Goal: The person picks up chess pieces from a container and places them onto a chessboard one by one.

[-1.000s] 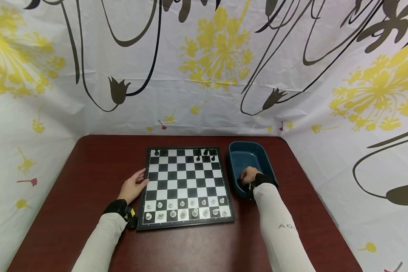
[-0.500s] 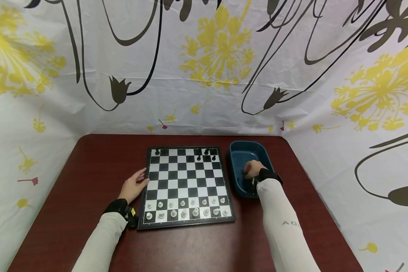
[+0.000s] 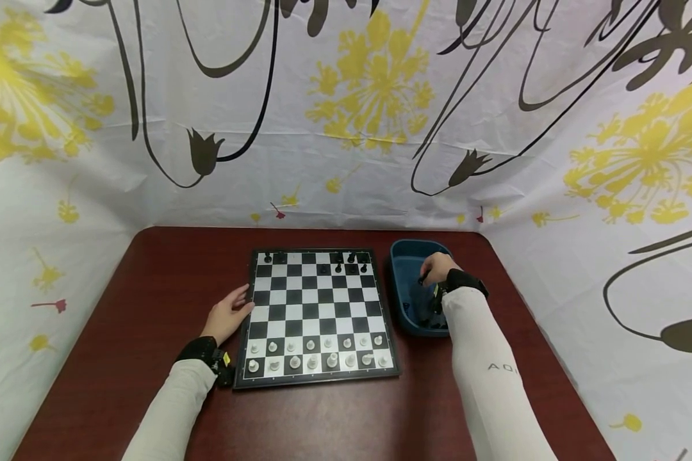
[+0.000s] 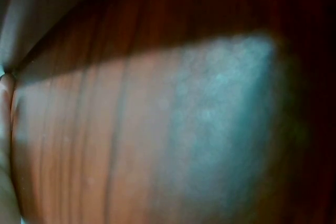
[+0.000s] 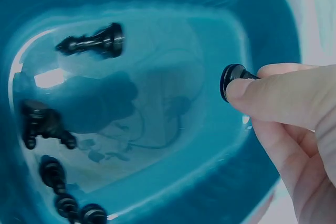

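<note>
Black chess piece (image 5: 233, 80), pinched in the right hand (image 3: 436, 267) grip over the blue tub (image 3: 400, 262) beside the chessboard (image 3: 314, 314); small, light and probably slick, it looks best held by its stem. Left hand (image 3: 226, 317) rests open-fingered at the board's edge.

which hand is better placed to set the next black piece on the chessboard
Probably the right hand: it already pinches a black chess piece above the blue tub, beside the chessboard. The left hand rests flat at the board's left edge, holding nothing.
</note>
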A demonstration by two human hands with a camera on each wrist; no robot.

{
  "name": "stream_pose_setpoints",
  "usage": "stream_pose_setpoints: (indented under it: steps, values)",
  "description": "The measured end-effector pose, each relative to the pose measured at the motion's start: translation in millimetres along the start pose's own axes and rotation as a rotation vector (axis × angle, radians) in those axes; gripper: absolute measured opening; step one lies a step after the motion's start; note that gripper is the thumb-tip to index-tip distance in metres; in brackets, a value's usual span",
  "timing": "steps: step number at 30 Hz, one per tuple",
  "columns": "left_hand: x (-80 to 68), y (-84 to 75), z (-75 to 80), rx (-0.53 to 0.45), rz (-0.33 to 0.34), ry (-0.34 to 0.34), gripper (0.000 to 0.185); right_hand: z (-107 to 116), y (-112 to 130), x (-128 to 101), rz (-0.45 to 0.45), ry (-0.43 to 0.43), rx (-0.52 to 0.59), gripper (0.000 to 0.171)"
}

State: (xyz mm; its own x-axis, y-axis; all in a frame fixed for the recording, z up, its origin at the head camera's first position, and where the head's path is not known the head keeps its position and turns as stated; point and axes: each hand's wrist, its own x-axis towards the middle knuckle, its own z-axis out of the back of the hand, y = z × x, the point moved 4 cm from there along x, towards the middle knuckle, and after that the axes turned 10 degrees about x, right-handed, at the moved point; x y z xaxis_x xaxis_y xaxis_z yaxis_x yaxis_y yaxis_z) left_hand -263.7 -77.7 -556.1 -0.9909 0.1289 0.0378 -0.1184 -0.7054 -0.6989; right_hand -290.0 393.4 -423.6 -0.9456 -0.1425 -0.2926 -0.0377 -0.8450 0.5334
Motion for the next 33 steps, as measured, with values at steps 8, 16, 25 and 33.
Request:
stream_pose_setpoints:
  steps: [8, 16, 25, 33]
  values:
    - [-0.2, 0.9, 3.5, -0.007, 0.015, -0.003, 0.057, 19, 16, 15, 0.024, -0.015, -0.016, 0.011]
    - [0.5, 1.4, 1.6, -0.013, 0.016, -0.002, 0.057, 26, 34, 30, 0.087, -0.032, -0.063, 0.012]
    - [0.3, -2.0, 1.4, -0.015, 0.021, -0.013, 0.056, 19, 62, 48, 0.15, -0.013, -0.098, 0.018]
    - [1.2, -1.1, -1.1, -0.013, 0.054, -0.004, 0.055, 3, 95, 70, 0.171, 0.007, -0.11, 0.012]
